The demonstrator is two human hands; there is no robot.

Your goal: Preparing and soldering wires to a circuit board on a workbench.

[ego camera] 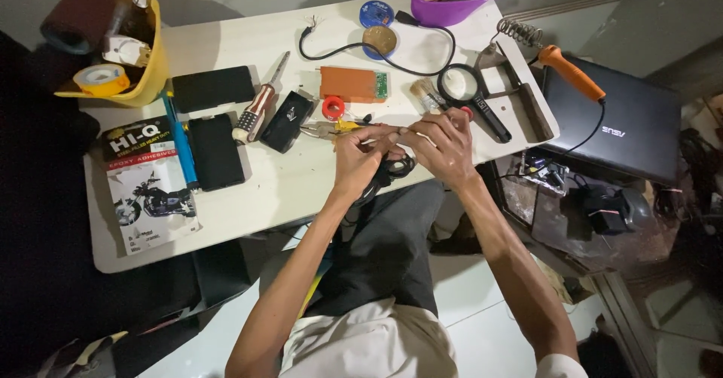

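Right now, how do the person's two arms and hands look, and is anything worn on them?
Both forearms are bare and slender. The left hand and the right hand wear no gloves, and no rings or watch are visible. A pale sleeve edge shows at the right upper arm; the left shows none.

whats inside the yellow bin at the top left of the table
The yellow bin holds a brown bottle and a white object; a yellow tape roll sits at its rim. Anything deeper is covered.
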